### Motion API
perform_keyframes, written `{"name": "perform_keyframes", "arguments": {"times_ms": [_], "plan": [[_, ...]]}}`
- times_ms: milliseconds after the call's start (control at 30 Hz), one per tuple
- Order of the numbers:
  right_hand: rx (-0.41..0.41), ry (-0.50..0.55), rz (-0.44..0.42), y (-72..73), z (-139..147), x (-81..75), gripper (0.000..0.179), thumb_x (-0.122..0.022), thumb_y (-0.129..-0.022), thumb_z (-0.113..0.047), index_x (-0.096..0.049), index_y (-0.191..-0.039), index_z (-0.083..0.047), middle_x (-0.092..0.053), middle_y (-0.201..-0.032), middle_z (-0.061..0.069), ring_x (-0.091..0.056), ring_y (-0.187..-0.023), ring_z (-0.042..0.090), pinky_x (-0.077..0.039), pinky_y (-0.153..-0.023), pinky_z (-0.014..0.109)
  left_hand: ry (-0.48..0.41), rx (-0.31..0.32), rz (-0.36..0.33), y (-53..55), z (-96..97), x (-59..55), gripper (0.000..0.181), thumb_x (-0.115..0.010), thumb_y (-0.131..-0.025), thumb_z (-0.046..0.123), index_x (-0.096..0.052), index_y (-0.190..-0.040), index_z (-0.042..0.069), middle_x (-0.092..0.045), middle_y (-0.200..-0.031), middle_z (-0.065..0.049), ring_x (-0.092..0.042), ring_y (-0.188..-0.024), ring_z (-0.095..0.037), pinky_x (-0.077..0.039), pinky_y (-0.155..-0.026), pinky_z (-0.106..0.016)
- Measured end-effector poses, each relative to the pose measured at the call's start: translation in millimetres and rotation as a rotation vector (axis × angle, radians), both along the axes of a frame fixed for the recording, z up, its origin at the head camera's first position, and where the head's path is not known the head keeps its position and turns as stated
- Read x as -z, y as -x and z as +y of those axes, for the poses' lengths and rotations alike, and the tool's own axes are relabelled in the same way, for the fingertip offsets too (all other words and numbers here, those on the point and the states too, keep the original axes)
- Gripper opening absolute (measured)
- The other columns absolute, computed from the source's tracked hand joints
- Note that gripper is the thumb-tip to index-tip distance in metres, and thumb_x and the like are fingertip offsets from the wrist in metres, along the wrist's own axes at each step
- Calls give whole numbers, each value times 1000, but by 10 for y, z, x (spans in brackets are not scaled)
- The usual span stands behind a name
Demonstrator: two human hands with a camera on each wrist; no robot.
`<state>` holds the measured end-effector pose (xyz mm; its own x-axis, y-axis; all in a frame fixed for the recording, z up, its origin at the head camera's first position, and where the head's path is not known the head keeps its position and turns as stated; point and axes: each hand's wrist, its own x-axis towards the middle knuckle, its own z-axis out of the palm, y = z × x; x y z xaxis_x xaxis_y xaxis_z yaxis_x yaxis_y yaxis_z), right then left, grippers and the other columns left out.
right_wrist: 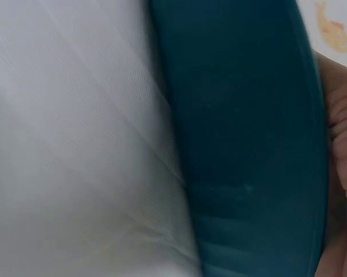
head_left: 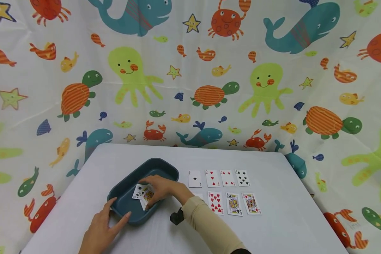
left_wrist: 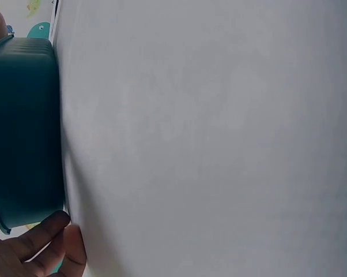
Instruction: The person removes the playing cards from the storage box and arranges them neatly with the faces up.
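In the head view, a dark teal tray (head_left: pixel 124 188) stands on the left part of the white table. Playing cards (head_left: pixel 138 191) lie overlapping inside it, a black-suited one and a face card among them. My right hand (head_left: pixel 160 188) reaches over the near right rim, its thumb and fingers at opposite edges of the face card. My left hand (head_left: pixel 103 227) holds the tray's near left end between thumb and fingers. The left wrist view shows fingertips (left_wrist: pixel 58 222) against the tray's lower side. In the right wrist view, the tray wall hides the cards and fingertips.
Right of the tray, playing cards (head_left: pixel 213 178) lie face up in two rows on the white table (head_left: pixel 282 197). My right forearm partly covers one lower-row card (head_left: pixel 198 195). A patterned sea-animal cloth (head_left: pixel 184 116) hangs behind the table.
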<state>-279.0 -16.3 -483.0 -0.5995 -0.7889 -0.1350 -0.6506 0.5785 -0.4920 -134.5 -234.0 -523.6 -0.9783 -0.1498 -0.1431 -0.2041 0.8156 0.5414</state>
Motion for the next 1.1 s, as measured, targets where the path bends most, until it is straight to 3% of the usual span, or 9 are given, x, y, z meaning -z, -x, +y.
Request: {"name": "perform_keyframes", "arguments": {"times_ms": [400, 1100], "plan": [[15, -135, 23, 36, -110, 43, 89, -92, -75, -39, -49, -152, -28, -49, -152, -13, -43, -136, 6, -40, -109, 24, -11, 9, 9, 3, -12, -3, 111, -54, -85, 82, -24, -157, 4, -41, -145, -42, -47, -127, -57, -45, -92, -73], [13, -175, 59, 40, -185, 49, 82, -93, -76, -34, -54, -147, -24, -56, -143, -11, -51, -125, 3, -43, -103, 21, -10, 20, 28, 1, -18, -2, 109, -56, -86, 81, -26, -156, 2, -44, -142, -43, -48, -127, -58, -46, -92, -72]]}}
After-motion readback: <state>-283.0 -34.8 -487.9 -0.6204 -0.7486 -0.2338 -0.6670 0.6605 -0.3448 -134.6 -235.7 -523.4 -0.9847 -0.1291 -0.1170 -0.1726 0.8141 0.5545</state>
